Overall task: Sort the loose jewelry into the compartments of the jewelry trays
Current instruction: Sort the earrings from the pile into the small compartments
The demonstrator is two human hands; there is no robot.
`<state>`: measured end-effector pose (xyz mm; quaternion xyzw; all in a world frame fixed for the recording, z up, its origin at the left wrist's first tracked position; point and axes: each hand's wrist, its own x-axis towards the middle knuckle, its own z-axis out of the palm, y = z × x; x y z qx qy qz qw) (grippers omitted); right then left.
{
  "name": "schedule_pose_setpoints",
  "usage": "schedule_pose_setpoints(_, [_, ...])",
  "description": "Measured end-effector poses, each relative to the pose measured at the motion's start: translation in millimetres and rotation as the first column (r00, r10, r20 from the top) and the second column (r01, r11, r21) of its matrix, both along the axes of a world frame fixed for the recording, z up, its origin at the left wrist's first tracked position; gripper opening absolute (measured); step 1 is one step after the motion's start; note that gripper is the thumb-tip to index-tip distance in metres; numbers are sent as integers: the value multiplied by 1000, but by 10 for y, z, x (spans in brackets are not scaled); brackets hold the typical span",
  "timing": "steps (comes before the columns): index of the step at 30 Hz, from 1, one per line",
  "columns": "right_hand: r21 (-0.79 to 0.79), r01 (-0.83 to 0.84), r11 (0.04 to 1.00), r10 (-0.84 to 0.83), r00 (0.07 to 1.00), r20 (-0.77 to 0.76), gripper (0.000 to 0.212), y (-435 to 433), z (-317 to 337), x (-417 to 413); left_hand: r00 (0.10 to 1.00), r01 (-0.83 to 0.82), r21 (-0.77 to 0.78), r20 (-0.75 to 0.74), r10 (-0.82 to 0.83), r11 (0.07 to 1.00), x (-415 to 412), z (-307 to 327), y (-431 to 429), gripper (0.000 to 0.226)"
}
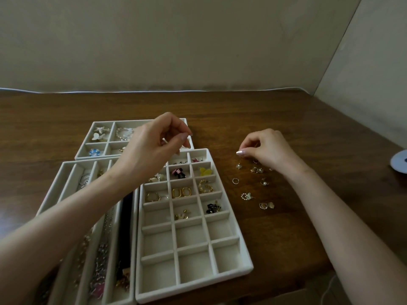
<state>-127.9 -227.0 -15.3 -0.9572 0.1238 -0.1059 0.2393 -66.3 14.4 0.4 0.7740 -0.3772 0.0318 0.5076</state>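
The right hand (267, 148) pinches an earring (239, 165) from the tabletop (286, 119); ideally lift it straight up, while the left hand (154, 146), fingertips pressed together, hovers over the tray (231, 236).

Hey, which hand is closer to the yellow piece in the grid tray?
Left. The left hand hovers over the tray's far end, just up-left of the yellow piece. The right hand is off the grid tray, over the loose earrings.
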Motion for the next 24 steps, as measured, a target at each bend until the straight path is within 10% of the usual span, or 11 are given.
schedule_pose_setpoints(7, [367,-25,930,-1,997,72,2,9,53,-34,1000,3,14,4,-3,1000,26,-22,2,11])
schedule_pose_setpoints(24, [269,-161,950,166,986,2,9,-80,140,-109,1000,11,51,24,-12,999,46,-25,4,9])
